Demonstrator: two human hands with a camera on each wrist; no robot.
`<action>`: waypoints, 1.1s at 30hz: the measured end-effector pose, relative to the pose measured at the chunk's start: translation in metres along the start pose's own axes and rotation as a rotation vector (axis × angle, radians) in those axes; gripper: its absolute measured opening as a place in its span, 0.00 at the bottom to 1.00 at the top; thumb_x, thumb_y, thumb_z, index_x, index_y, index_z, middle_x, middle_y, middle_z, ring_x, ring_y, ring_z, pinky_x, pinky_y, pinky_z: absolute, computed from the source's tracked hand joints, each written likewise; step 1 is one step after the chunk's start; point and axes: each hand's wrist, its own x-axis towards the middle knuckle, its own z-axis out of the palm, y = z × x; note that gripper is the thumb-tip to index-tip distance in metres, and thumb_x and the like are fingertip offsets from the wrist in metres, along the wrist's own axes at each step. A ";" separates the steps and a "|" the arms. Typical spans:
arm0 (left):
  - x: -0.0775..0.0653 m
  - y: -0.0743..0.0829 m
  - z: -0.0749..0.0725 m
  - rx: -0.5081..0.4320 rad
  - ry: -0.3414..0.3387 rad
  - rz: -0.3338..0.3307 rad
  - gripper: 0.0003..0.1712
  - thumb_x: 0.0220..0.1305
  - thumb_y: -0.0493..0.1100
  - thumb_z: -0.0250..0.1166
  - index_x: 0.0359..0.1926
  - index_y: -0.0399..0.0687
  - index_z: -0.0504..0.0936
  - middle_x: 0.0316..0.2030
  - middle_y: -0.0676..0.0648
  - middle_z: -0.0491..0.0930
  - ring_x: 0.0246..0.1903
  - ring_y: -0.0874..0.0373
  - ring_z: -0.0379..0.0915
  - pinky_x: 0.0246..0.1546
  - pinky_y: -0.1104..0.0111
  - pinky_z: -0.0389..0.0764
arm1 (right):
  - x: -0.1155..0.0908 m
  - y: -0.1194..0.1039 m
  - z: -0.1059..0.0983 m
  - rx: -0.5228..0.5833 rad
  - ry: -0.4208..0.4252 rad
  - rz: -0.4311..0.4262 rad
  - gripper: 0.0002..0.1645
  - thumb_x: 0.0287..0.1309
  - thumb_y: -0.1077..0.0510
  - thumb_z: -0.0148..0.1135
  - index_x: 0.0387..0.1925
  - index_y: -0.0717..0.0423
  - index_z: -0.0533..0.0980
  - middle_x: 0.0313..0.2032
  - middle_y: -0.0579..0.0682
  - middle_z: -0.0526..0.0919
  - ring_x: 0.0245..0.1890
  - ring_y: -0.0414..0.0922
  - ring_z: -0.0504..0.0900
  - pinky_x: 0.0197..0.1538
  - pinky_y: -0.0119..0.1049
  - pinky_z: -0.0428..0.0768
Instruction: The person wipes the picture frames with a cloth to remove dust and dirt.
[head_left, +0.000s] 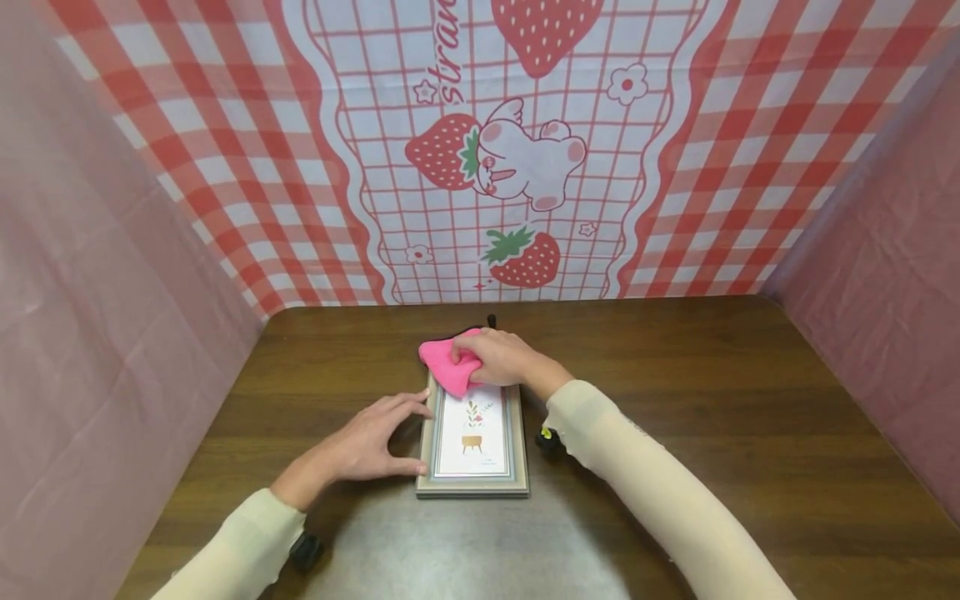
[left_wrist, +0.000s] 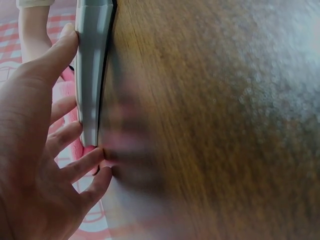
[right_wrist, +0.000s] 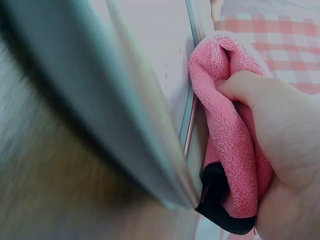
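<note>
the person's right grip (head_left: 501, 357) is curled round a bunched pink plush cloth with black edging (head_left: 447, 367), the thumb pressed into its folds, which probably gathers the soft fabric into a thick pad that is easy to steer. right under that grip, the cloth covers part of the far end of a rectangular picture frame with pale beige and grey-blue moulding (head_left: 480, 483). the frame lies face up between the two grips, its near end toward the person, so its front faces the cloth. the left grip (head_left: 367, 440) is released, fingers spread and clasping nothing; its thumb and some fingertips rest against the frame's left side, likely to steady it against any push from the other side. spacing the thumb well apart from the fingers would spread that support along the edge. nearer the person than the right grip, a white print of a potted plant (head_left: 472, 442) shows uncovered inside the moulding. beneath both grips is a dark brown wood-grain surface (head_left: 675, 375), smooth enough that an unsupported frame might slide, which would suit the left grip's bracing place.
</note>
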 end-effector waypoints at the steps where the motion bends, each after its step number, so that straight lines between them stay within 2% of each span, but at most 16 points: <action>1: 0.000 0.000 0.000 0.001 0.000 0.001 0.43 0.63 0.65 0.83 0.71 0.53 0.80 0.85 0.42 0.70 0.81 0.35 0.70 0.80 0.34 0.72 | 0.003 -0.002 0.001 -0.002 0.000 -0.005 0.14 0.69 0.57 0.74 0.53 0.42 0.83 0.52 0.47 0.88 0.53 0.48 0.79 0.51 0.44 0.76; 6: 0.000 0.000 -0.001 0.001 -0.007 0.003 0.43 0.63 0.65 0.83 0.72 0.53 0.80 0.85 0.41 0.70 0.81 0.36 0.70 0.80 0.34 0.73 | 0.012 -0.012 0.004 -0.004 0.002 -0.024 0.13 0.70 0.59 0.73 0.52 0.42 0.83 0.47 0.46 0.85 0.50 0.46 0.77 0.47 0.43 0.74; 12: 0.000 0.000 -0.002 0.009 -0.010 0.001 0.43 0.64 0.65 0.83 0.72 0.52 0.80 0.84 0.39 0.71 0.81 0.36 0.71 0.80 0.35 0.73 | 0.018 -0.023 0.006 -0.013 -0.026 -0.026 0.11 0.74 0.58 0.72 0.53 0.43 0.81 0.52 0.46 0.86 0.62 0.51 0.80 0.55 0.50 0.78; 16: 0.001 0.001 -0.002 0.007 -0.014 -0.006 0.42 0.64 0.65 0.83 0.72 0.52 0.80 0.83 0.39 0.72 0.81 0.36 0.71 0.80 0.35 0.73 | 0.019 -0.029 0.006 -0.023 -0.035 -0.025 0.12 0.74 0.60 0.72 0.52 0.43 0.81 0.53 0.47 0.86 0.65 0.52 0.80 0.59 0.54 0.81; 26: 0.001 -0.001 -0.001 0.013 0.000 0.008 0.42 0.63 0.64 0.83 0.71 0.52 0.80 0.83 0.39 0.72 0.81 0.36 0.71 0.79 0.36 0.74 | 0.019 -0.022 0.009 -0.010 -0.034 -0.015 0.12 0.75 0.58 0.72 0.55 0.41 0.82 0.57 0.46 0.87 0.66 0.52 0.80 0.61 0.57 0.82; 33: 0.001 -0.001 -0.001 -0.015 -0.019 -0.011 0.43 0.64 0.65 0.83 0.72 0.52 0.80 0.86 0.41 0.69 0.82 0.35 0.69 0.80 0.33 0.72 | 0.015 -0.014 0.007 0.030 -0.021 -0.002 0.14 0.75 0.57 0.71 0.57 0.40 0.84 0.61 0.46 0.89 0.64 0.51 0.82 0.63 0.60 0.83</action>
